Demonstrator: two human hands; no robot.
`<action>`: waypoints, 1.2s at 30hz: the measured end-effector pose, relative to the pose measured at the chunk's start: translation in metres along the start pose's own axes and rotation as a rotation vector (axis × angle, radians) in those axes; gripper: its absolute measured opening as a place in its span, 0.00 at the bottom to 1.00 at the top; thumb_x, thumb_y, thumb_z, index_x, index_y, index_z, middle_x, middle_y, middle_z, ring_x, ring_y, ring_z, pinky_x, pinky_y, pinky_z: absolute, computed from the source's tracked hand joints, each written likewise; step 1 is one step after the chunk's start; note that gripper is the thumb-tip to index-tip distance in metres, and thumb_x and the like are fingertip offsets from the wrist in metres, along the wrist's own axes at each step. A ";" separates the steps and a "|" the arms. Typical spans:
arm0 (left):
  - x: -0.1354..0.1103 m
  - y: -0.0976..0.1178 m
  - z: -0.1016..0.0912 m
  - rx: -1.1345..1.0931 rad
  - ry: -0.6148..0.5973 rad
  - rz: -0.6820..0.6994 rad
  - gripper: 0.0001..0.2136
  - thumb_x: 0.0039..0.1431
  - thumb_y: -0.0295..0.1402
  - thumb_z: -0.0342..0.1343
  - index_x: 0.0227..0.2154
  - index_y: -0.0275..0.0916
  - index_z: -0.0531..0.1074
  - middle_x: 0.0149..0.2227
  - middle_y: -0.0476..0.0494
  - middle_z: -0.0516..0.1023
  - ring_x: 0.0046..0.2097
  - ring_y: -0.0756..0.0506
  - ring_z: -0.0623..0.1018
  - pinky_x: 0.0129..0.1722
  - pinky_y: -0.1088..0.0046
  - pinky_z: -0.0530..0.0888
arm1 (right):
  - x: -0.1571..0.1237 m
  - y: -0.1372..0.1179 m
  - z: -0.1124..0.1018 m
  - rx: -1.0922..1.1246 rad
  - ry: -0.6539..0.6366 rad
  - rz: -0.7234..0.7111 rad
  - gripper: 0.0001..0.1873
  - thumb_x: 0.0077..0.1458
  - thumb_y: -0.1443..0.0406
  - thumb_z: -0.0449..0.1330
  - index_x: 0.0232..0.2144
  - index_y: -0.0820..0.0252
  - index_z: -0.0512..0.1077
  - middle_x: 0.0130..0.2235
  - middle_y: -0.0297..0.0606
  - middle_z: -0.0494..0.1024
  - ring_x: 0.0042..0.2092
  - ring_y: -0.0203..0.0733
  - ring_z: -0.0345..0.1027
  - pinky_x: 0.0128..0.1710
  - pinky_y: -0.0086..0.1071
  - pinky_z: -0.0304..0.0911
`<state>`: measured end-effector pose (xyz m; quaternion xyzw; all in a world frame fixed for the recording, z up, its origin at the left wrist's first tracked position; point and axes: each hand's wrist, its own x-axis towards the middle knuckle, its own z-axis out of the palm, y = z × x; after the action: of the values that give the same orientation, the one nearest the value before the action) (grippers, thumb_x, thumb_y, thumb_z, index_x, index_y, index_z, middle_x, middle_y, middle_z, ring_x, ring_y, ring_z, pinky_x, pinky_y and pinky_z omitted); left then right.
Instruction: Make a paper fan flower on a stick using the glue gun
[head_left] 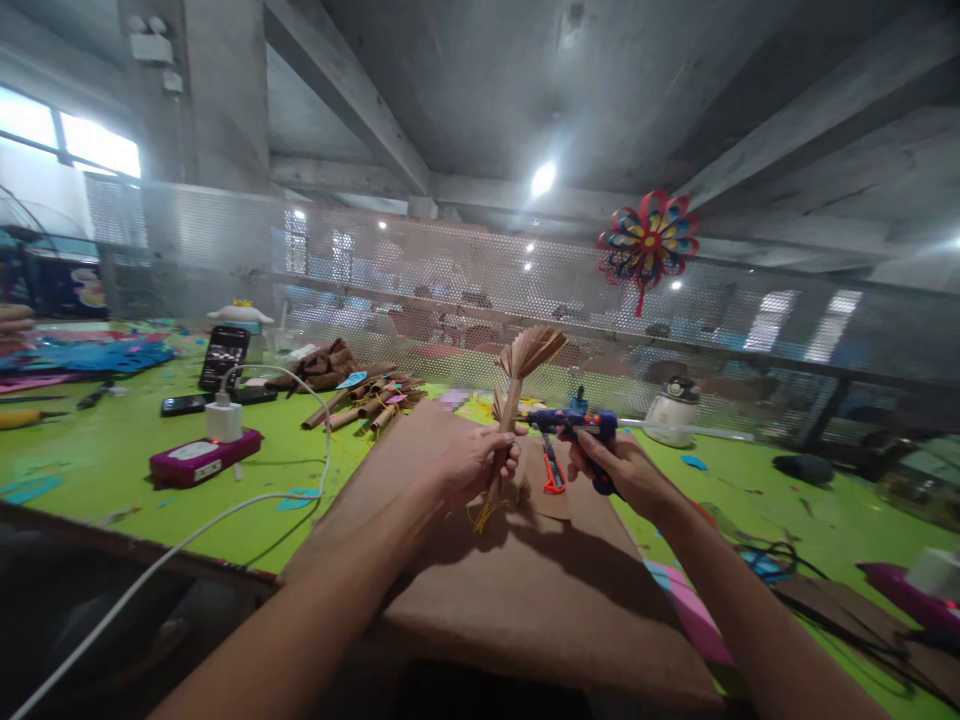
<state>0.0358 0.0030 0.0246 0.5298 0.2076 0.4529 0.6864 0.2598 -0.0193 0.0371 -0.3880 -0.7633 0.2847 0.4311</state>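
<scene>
My left hand (472, 462) is closed round the stem of a brown paper craft (525, 365), a rolled stick with a fanned, pleated top, held upright above a sheet of brown cardboard (540, 590). Yellow threads hang from the stem's lower end. My right hand (626, 472) grips a blue glue gun (577, 428), its nozzle pointing left and touching the stem just above my left fingers. A clear glue stick pokes out of the gun's back to the right.
An orange utility knife (553, 468) lies on the cardboard between my hands. On the green table (112, 450) sit brown paper rolls (364, 400), a phone (223, 356), a magenta power bank (202, 458) with white cable, and a white kettle (673, 408). A mesh fence stands behind.
</scene>
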 end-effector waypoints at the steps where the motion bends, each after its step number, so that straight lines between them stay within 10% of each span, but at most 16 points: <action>1: 0.000 0.000 0.000 0.002 0.000 -0.001 0.04 0.53 0.27 0.53 0.32 0.32 0.68 0.23 0.49 0.68 0.23 0.55 0.67 0.24 0.80 0.62 | 0.000 0.000 0.000 -0.007 0.003 -0.003 0.25 0.57 0.47 0.50 0.22 0.62 0.65 0.21 0.32 0.63 0.26 0.36 0.63 0.29 0.31 0.59; 36: 0.000 0.001 -0.003 -0.031 -0.005 -0.021 0.09 0.54 0.28 0.54 0.38 0.31 0.69 0.25 0.48 0.69 0.23 0.55 0.67 0.24 0.81 0.63 | 0.000 -0.004 0.003 -0.026 0.019 -0.017 0.27 0.55 0.45 0.49 0.18 0.60 0.62 0.19 0.33 0.63 0.25 0.37 0.63 0.28 0.32 0.59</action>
<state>0.0335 0.0042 0.0241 0.5181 0.2044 0.4476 0.6996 0.2559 -0.0213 0.0391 -0.3899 -0.7660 0.2672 0.4357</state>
